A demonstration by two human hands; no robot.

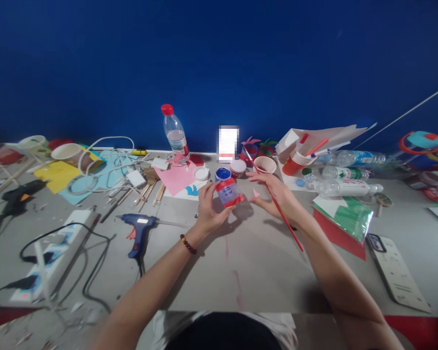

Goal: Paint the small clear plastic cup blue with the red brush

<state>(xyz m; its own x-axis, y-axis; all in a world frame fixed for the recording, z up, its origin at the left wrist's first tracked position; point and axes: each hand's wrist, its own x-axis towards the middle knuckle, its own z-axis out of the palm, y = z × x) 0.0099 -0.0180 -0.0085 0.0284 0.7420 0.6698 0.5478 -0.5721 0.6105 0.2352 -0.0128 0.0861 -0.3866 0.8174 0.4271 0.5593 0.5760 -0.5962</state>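
In my left hand (210, 208) is a small clear plastic cup-like piece (229, 192) with red edges and bluish marks on its side. Fingers and thumb grip it at its left and lower sides, and it is tilted. My right hand (275, 197) holds a long red paintbrush (285, 224) slanting across the fingers, its tip up toward the back. The right fingers reach toward the plastic piece but stay apart from it. Just behind the piece stands an open jar of blue paint (223, 174), beside a white-lidded jar (238, 168).
A blue glue gun (140, 231) and a white power strip (54, 257) with cords lie at left. A red-capped bottle (175, 133) stands at the back. Paper cups (264, 165), plastic bottles (350, 187), coloured sheets (354, 218) and a phone (397, 272) are at right.
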